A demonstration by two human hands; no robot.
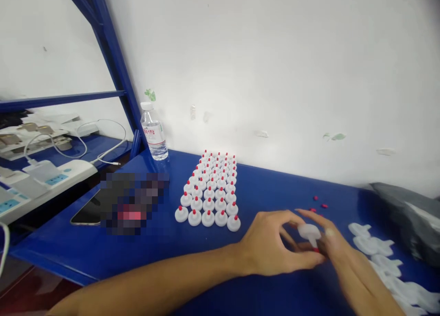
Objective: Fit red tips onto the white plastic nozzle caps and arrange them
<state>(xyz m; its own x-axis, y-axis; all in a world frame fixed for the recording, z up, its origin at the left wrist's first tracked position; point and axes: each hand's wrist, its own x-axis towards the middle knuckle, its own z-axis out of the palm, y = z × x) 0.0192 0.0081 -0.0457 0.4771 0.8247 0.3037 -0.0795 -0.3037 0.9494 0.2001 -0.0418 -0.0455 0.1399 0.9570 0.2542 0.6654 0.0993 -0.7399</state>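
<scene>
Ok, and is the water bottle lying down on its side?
No, the bottle is standing upright on the blue table, with its white cap at the top.

White cap (308, 232) | red tip (316, 250) downward | between left hand (275, 243), right hand (338, 247)

My left arm (161, 284) comes in from the lower left and lies nearly level, a little raised toward the wrist. My left hand (271, 245) is curved like a letter C, with the thumb below and the fingers above. My right hand (338, 252) comes from the lower right, leaning up and to the left, its index finger stretched toward the left fingers. Both hands are bare, and their fingertips meet closely around a small held piece.
</scene>
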